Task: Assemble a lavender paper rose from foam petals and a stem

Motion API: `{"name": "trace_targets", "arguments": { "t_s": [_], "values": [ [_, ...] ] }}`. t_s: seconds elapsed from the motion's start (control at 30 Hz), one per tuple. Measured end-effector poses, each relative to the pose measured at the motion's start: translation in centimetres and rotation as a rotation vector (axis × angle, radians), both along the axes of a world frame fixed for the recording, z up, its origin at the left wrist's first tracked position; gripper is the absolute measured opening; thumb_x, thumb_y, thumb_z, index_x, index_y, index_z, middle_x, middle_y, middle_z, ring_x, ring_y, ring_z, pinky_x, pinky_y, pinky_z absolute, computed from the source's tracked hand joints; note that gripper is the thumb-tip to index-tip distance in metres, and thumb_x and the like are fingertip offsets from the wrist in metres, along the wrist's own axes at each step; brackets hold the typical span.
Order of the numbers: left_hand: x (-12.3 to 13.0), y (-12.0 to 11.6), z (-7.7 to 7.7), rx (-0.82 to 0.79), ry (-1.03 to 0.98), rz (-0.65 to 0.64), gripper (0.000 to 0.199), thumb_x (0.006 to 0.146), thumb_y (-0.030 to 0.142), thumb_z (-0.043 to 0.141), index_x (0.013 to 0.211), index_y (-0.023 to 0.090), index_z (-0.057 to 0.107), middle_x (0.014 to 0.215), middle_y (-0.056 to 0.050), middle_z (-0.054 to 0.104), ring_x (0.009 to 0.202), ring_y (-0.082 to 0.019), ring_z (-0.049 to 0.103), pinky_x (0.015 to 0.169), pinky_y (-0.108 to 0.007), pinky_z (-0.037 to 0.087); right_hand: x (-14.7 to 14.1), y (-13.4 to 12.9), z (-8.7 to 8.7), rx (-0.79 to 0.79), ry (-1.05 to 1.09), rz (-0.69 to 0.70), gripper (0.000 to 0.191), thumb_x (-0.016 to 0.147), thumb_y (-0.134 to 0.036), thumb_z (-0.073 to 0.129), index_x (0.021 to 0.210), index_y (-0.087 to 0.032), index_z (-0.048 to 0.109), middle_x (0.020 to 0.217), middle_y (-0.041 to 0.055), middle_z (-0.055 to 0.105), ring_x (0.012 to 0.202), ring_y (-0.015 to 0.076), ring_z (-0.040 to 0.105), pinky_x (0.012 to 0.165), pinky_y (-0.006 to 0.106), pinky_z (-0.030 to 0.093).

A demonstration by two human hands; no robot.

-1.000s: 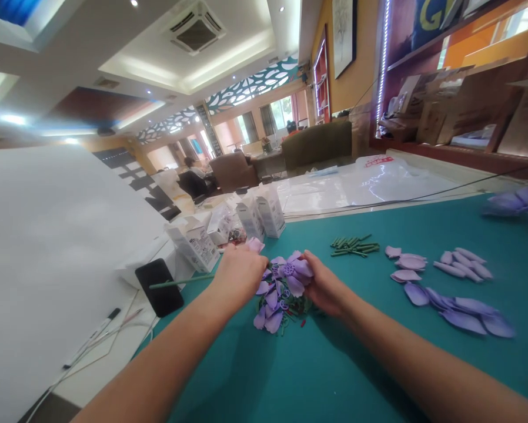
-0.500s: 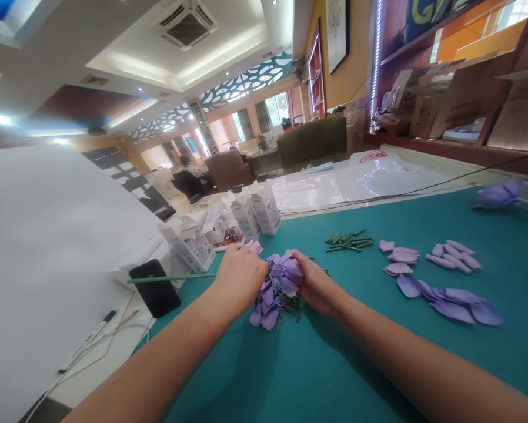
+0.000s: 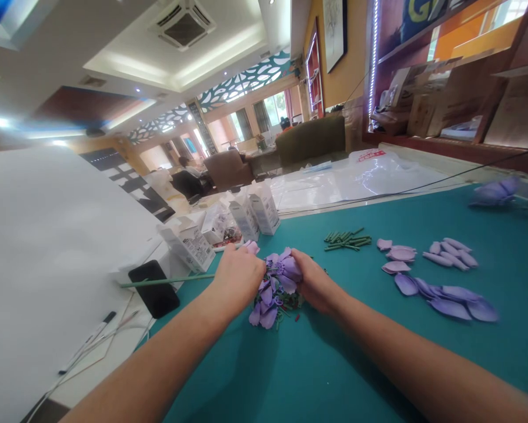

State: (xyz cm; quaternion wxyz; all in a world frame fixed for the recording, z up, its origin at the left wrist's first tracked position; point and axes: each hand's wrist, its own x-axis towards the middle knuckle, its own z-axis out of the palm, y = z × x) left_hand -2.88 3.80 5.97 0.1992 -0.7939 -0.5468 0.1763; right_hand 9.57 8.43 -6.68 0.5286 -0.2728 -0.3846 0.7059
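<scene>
My left hand (image 3: 240, 271) is closed round a long green stem (image 3: 171, 281) that sticks out to the left, with a pink flower (image 3: 250, 247) above its fingers. My right hand (image 3: 312, 279) has its fingers pressed against a purple flower (image 3: 287, 268), just right of the left fingertips. Beneath both hands lies a heap of purple petals (image 3: 264, 308) with small green and red bits. To the right are short green sticks (image 3: 347, 239), pink petals (image 3: 400, 252), pale buds (image 3: 451, 254) and larger purple petals (image 3: 449, 296).
The green mat (image 3: 326, 376) covers the table. White boxes (image 3: 264, 207) stand at its back left, near a black phone (image 3: 154, 288). Behind lies a plastic sheet (image 3: 347, 179). A purple flower (image 3: 495, 191) rests far right; a pen (image 3: 87, 342) lies at left.
The stem's free end has dipped slightly and shifted left. Both hands keep nearly the same hold and place, and the whole view has shifted a little.
</scene>
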Motion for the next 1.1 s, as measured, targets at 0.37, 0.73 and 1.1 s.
{"name": "trace_targets", "arguments": {
  "t_s": [0.37,0.73,1.1],
  "values": [
    [0.5,0.0,0.0,-0.023,-0.007,0.032,0.02,0.08,0.009,0.052,0.077,0.015,0.071,0.082,-0.013,0.068,0.091,-0.027,0.062,0.078,-0.04,0.038,1.1,-0.5,1.0,0.049,-0.265,-0.168,0.041,0.079,-0.05,0.062,0.112,-0.025,0.064,0.114,0.0037,0.065,0.106,0.0244,0.057,0.089,0.034,0.044],
    [0.8,0.0,-0.7,-0.017,-0.05,0.016,0.023,0.082,0.009,0.05,0.08,0.014,0.072,0.089,-0.016,0.069,0.091,-0.028,0.063,0.074,-0.039,0.04,1.1,-0.3,1.3,0.23,-0.484,-0.264,0.057,0.08,-0.055,0.053,0.121,-0.017,0.057,0.11,0.0082,0.065,0.1,0.025,0.059,0.089,0.036,0.045],
    [0.8,0.1,-1.0,0.006,-0.105,0.011,0.022,0.079,0.009,0.049,0.079,0.013,0.071,0.083,-0.018,0.068,0.095,-0.031,0.062,0.072,-0.04,0.038,1.0,0.1,1.0,0.351,-0.558,-0.329,0.06,0.08,-0.056,0.047,0.122,-0.015,0.054,0.115,0.0122,0.062,0.104,0.026,0.057,0.095,0.041,0.042]
  ]
}}
